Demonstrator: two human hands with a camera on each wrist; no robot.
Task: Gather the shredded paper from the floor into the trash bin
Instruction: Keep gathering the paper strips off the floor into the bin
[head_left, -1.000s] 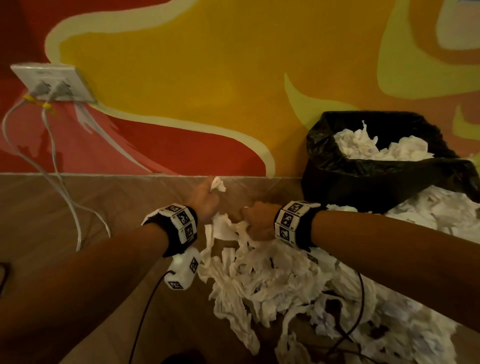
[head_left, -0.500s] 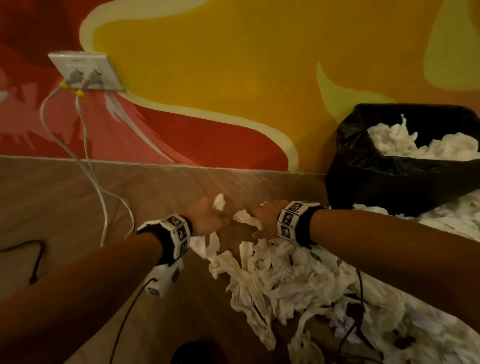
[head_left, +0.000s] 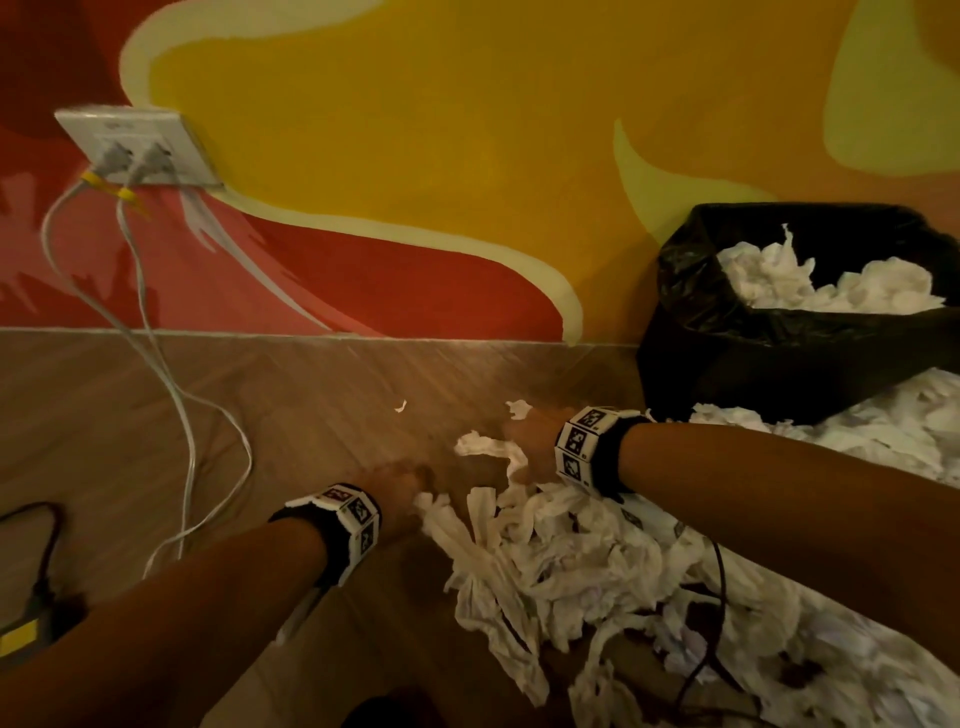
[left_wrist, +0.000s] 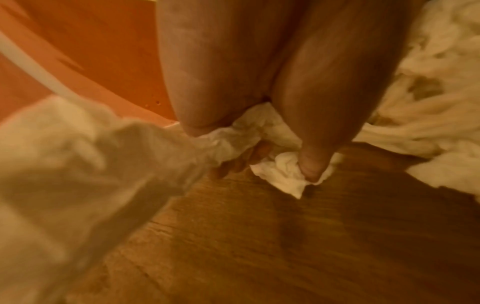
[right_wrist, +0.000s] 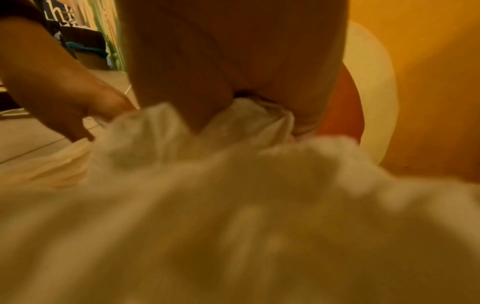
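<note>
- the trash bin (head_left: 779, 364) has a black bag in it and stands by the painted wall (head_left: 415, 130). some white paper sits inside it already.
- the shredded paper (head_left: 571, 561) lies in a big pile on the wooden floor (head_left: 311, 405), to the left of the trash bin and in front of it.
- the left hand (head_left: 395, 480) is low at the pile's left edge, far from the trash bin. its thumb and fingers (left_wrist: 311, 160) pinch a small wad of paper.
- the right hand (head_left: 530, 439) is nearer the trash bin, on the pile's top edge. its fingers curl round a bunch of paper.
- a few tiny scraps lie alone on the floor, left of the trash bin.
- white cables (head_left: 171, 395) hang from a wall socket (head_left: 130, 145), far left of the trash bin.
</note>
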